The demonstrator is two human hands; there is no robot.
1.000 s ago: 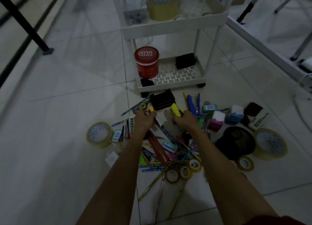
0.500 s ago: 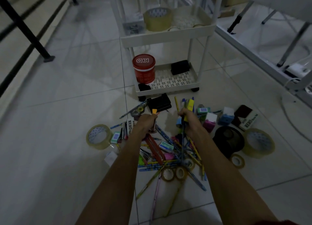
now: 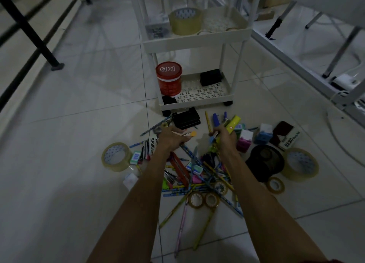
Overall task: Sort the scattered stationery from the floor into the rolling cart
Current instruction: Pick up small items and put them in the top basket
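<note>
A heap of stationery [image 3: 199,176] lies on the tiled floor in front of the white rolling cart [image 3: 195,43]. My left hand [image 3: 171,138] grips a thin pale item with an orange tip [image 3: 192,133] above the heap's left side. My right hand [image 3: 225,136] holds a yellow-green cutter [image 3: 233,124] together with a bundle of pens that hangs down from the fist. The cart's lower shelf [image 3: 205,93] carries a red tub [image 3: 168,79] and a black box [image 3: 210,77]. A big tape roll [image 3: 185,21] stands on the upper shelf.
Tape rolls lie left [image 3: 115,157] and right [image 3: 300,164] of the heap, with small rolls [image 3: 203,199] near me. A black stapler [image 3: 185,118], coloured boxes [image 3: 262,135] and a black dish [image 3: 264,162] surround it. A black post [image 3: 31,32] stands left, a white frame with cables [image 3: 325,73] right.
Both hands lifted from the heap toward the cart. My right hand now carries the yellow cutter plus pens, and the orange-tipped item has turned sideways in my left hand.
</note>
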